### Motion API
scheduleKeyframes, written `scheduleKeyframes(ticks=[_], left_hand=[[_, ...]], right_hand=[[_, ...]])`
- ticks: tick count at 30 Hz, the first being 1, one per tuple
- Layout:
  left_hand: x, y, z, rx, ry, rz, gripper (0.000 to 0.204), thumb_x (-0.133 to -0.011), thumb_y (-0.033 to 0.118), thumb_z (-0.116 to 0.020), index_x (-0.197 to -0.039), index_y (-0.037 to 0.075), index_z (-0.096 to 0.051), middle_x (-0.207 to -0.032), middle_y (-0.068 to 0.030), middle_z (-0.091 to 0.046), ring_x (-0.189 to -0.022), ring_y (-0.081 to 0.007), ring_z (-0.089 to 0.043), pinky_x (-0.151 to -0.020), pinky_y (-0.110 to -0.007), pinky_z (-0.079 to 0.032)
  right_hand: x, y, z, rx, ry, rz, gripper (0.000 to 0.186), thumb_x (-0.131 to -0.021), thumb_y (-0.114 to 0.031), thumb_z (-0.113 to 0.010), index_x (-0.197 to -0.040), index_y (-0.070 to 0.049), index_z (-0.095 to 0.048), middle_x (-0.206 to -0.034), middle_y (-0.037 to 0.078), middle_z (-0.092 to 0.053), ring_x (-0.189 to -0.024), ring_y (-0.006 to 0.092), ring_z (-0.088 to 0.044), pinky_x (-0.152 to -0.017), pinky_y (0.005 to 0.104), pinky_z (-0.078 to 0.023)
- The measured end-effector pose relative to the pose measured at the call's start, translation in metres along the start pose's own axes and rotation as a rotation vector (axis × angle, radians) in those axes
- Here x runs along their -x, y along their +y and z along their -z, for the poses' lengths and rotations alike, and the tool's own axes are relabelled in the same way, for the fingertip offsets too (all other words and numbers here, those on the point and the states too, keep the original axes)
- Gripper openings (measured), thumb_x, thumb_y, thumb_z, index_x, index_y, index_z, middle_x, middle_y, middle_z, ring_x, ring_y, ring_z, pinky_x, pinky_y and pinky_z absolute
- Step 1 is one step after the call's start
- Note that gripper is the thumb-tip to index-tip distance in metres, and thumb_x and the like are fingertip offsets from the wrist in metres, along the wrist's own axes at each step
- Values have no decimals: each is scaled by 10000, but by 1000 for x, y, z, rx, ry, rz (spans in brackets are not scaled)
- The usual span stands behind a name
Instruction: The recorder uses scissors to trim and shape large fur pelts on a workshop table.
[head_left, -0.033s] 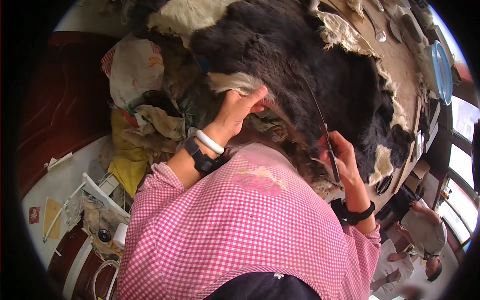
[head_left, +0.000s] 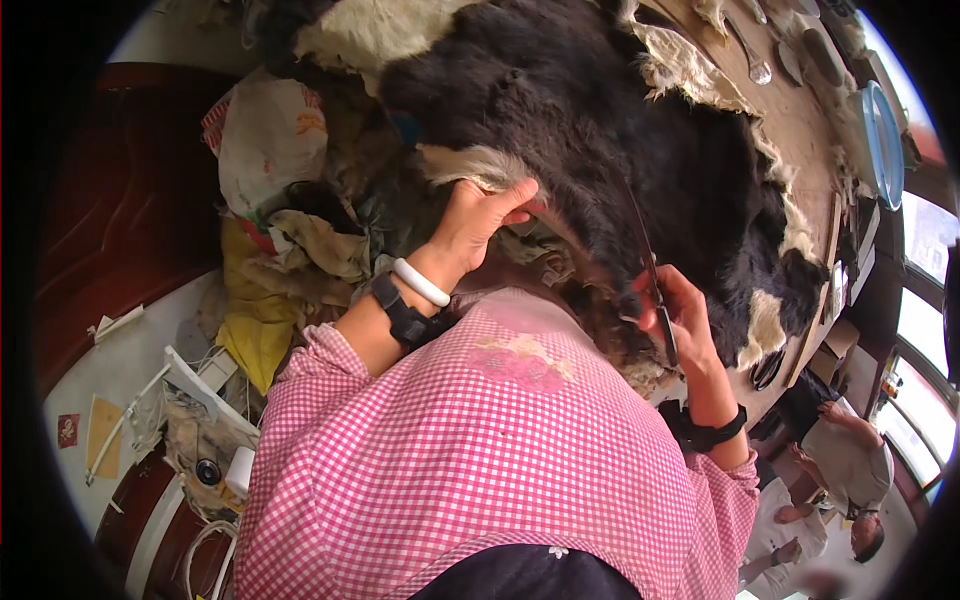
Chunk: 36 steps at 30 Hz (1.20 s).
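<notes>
My left hand point(head_left: 482, 218), a white band at its wrist, has fingers closed on a pale tuft at the edge point(head_left: 465, 160) of a large black-and-cream fur hide point(head_left: 530, 90). In my right hand point(head_left: 668, 305) is a pair of long, dark shears point(head_left: 640, 225), gripped with curled fingers; the blades point up and slightly left along the black fur, and their tips are hard to tell from it. The hide spreads over a wooden bench point(head_left: 795, 105), with ragged cream edges at its top and right.
At left lie a white sack point(head_left: 265, 140), yellow cloth point(head_left: 245, 320) and hide scraps. A blue-rimmed container point(head_left: 880, 145) and metal tools point(head_left: 750, 55) sit along the bench's right. Two other people point(head_left: 845, 455) are at lower right, near windows.
The shears and my right hand have shifted very slightly; my left hand stays on the pale fur, and little else differs.
</notes>
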<state>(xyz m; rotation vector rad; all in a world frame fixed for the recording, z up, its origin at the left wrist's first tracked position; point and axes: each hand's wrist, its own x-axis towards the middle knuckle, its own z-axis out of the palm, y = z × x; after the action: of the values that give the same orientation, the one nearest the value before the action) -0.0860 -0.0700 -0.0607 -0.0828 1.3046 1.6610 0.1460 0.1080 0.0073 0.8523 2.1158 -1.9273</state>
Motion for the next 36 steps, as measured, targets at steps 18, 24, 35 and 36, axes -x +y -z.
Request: scheduleKeyframes(ticks=[18,24,35,36], left_hand=[[14,1,-4,3,-42,-36,128,-871,149,-673,-882,22,-682,-841,-80,-691,-757,-160,-664,-705,-266,-534],[16,2,-4,-24,-34,-48,153,-869,183,-684,-887,31,-671,-827,-72,-683,-714,-137,-640,-680,-257,-521],[19,5,-3,84,-27,-21,106,-850,124,-674,-854,18,-670,-789,-81,-685,-678,-136,-640,-648,-256,-526],[19,4,-1,89,-22,-22,106,-850,124,-674,-854,18,-670,-789,-81,-685,-678,-136,-640,-648,-256,-526]], right_hand=[[10,-14,5,20,-398,-267,958,-687,-902,-402,-986,-9,-578,-699,19,-487,-667,117,-485,-598,270,-387],[-19,-14,5,118,-421,-250,898,-787,-800,-437,-1096,35,-557,-893,95,-567,-762,183,-571,-672,314,-514],[-62,-37,21,436,-432,-146,730,-816,-745,-491,-817,-22,-590,-579,-32,-449,-507,71,-444,-456,247,-379],[-64,-39,24,471,-433,-126,709,-819,-735,-501,-786,-31,-580,-570,-32,-439,-497,71,-438,-442,245,-365]])
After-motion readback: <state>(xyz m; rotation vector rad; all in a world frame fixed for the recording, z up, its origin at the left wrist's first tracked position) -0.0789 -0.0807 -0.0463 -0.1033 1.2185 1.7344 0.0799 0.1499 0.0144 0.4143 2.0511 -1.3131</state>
